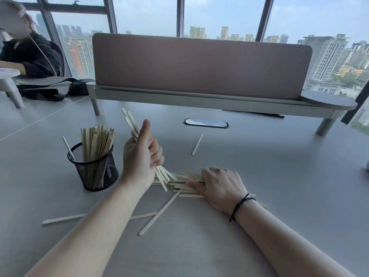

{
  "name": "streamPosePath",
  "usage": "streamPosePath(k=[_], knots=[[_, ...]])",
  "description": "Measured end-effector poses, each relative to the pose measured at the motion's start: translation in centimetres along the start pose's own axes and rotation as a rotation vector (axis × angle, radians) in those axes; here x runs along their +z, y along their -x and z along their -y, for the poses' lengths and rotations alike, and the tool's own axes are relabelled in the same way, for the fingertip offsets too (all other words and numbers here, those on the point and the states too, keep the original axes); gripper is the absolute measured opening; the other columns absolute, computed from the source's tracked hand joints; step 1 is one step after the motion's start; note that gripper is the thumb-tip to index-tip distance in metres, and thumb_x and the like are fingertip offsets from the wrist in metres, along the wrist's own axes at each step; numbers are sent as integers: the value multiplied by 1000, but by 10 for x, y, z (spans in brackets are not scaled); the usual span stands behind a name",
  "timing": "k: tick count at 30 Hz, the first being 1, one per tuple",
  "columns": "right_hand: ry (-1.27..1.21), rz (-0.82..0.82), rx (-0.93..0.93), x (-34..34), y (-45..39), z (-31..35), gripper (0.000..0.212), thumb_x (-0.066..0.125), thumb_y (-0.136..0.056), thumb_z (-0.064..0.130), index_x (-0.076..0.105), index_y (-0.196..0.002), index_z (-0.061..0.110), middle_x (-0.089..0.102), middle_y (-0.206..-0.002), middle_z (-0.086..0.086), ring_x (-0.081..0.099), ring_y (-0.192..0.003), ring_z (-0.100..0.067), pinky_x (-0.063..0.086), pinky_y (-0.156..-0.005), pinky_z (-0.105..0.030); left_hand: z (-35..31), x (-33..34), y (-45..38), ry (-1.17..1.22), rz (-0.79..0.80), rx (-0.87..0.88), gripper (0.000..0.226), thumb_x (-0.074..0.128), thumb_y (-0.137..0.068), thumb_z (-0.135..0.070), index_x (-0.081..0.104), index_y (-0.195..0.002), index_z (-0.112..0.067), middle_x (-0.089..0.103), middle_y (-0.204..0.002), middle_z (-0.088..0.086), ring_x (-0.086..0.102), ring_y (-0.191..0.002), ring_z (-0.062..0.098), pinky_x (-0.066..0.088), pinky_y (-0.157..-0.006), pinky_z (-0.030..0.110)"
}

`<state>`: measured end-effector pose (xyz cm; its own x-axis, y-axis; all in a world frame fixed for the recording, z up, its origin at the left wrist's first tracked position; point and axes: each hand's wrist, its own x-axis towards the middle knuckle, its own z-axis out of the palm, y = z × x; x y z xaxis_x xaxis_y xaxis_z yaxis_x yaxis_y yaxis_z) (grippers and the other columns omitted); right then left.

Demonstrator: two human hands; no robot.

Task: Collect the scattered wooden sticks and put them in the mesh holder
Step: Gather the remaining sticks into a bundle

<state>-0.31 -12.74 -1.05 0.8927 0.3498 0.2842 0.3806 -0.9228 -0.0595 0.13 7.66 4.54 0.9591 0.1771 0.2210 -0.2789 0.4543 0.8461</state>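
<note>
A person's left hand [141, 156] holds a bundle of wooden sticks [132, 124] above a grey worktop [259, 166], fingers curled round them and thumb raised; the bundle's upper ends point toward 11 o'clock and its lower ends fan out below the fist. Just beside it, at 9 o'clock, stands a black mesh holder [93, 168], upright and already packed with sticks, one thin stick leaning out over its left rim. The right hand [219, 186], a dark cord bracelet [240, 204] on its wrist, lies palm down on a loose pile of sticks [185, 182], fingers bent over them and thumb touching the pile's near edge. More sticks lie scattered at 6 o'clock of the pile, and a single stick [197, 144] rests apart at 12 o'clock. Behind stands a pink desk divider [199, 64]. At far left sits another person in black [28, 54].
</note>
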Motion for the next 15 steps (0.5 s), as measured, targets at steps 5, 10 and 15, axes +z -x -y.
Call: streamPosePath(k=[5, 10, 15], knots=[[-1, -12, 10, 1, 0, -1, 65, 21, -88, 79, 35, -67, 20, 63, -81, -2, 62, -80, -33, 34, -58, -36, -13, -1, -2, -59, 4, 54, 65, 56, -92, -58, 13, -62, -20, 8, -58, 6, 11, -40, 14, 8, -44, 21], [7, -46, -40, 2, 2, -1, 62, 22, -90, 77, 35, -68, 21, 62, -80, -1, 63, -78, -32, 34, -57, -35, -9, 0, 0, -200, 71, 11, 61, 63, -87, -51, 22, -54, -21, 16, -47, -1, 14, -38, 11, 12, -42, 16], [8, -98, -48, 2, 2, 0, 62, 26, -91, 76, 35, -70, 18, 64, -71, -5, 61, -71, -37, 38, -54, -36, 4, 4, 7, -255, 147, 7, 60, 65, -88, -42, 24, -56, -12, 21, -42, -1, 17, -33, 11, 17, -42, 15]])
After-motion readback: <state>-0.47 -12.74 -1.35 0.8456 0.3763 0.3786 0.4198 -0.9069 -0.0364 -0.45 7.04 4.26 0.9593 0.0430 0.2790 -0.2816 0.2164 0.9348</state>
